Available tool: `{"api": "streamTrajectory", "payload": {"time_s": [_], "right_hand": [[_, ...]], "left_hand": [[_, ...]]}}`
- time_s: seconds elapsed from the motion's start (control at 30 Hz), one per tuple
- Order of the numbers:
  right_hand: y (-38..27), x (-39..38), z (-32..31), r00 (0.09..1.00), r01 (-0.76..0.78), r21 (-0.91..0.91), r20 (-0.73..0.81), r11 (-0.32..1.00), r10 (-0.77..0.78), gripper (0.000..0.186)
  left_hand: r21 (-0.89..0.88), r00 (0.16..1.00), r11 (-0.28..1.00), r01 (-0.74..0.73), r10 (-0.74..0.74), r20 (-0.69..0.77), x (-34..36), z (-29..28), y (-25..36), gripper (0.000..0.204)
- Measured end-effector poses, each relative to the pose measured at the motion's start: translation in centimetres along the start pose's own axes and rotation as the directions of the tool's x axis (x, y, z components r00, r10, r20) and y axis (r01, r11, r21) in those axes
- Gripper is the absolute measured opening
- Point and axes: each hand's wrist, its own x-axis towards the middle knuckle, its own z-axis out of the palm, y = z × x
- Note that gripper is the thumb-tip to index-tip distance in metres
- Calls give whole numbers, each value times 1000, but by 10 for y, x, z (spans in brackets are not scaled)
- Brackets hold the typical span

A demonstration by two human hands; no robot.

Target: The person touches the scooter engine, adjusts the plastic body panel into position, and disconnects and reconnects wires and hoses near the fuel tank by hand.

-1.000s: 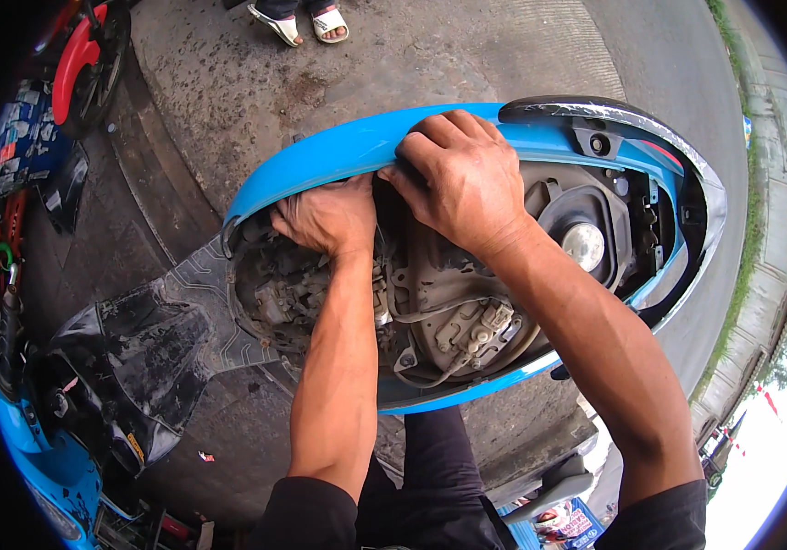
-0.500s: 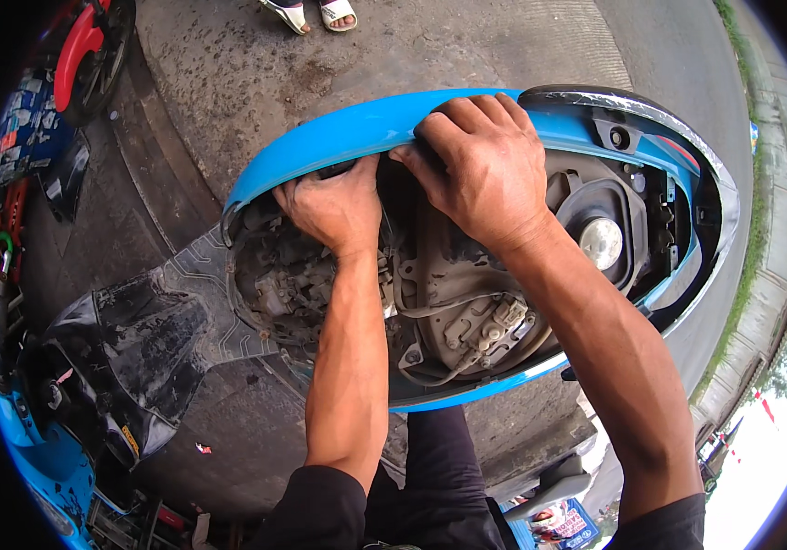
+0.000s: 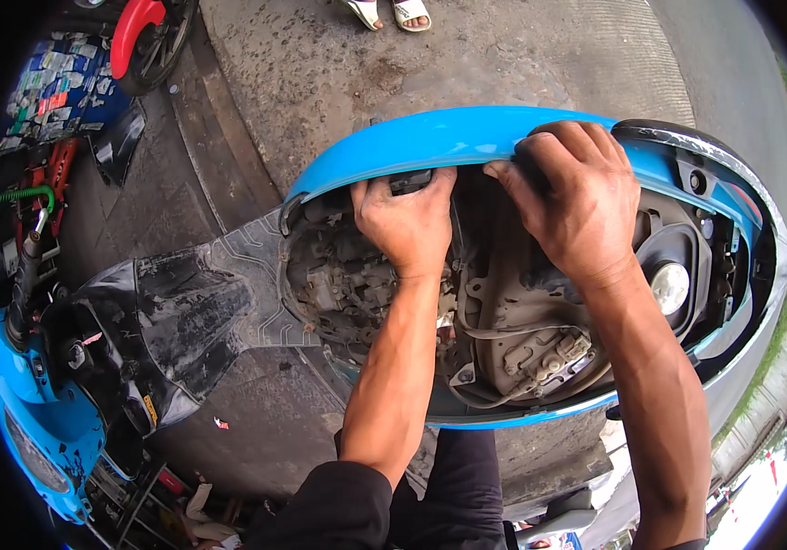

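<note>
A scooter with its seat off lies across the view, its bare frame and engine space showing between blue body panels. My right hand (image 3: 584, 197) is closed over the top edge of the far blue side panel (image 3: 448, 136), fingers on the outside and thumb inside. To its left, my left hand (image 3: 404, 223) is closed at the same panel's inner edge, its fingertips partly hidden under it. A small dark part (image 3: 412, 181) shows between its thumb and fingers. The fuel tank cap (image 3: 670, 288) sits right of my right wrist. The near panel edge (image 3: 522, 422) runs below my forearms.
The black footboard (image 3: 187, 307) and the blue front with the handlebar (image 3: 31, 403) lie to the left. A person's feet in white sandals (image 3: 412, 15) stand at the top. A red-fendered wheel (image 3: 150, 46) is at upper left. A black grab rail (image 3: 687, 137) curves round the tail.
The whole view has shifted, so the scooter and both hands sit farther right and slightly lower. Both hands keep about the same places on the far panel.
</note>
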Motion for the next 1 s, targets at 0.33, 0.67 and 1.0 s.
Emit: {"api": "streamTrajectory", "payload": {"time_s": [0.33, 0.67, 1.0], "right_hand": [[3, -3, 1, 1000, -7, 5, 12, 1000, 7, 29], [-3, -6, 0, 999, -43, 53, 26, 998, 42, 28], [-3, -6, -3, 994, -90, 60, 73, 994, 86, 26]], "left_hand": [[-155, 993, 987, 34, -16, 115, 2, -8, 4, 41], [-146, 973, 989, 21, 13, 229, 1, -28, -28, 46], [-312, 904, 934, 175, -27, 427, 6, -35, -30, 46]]}}
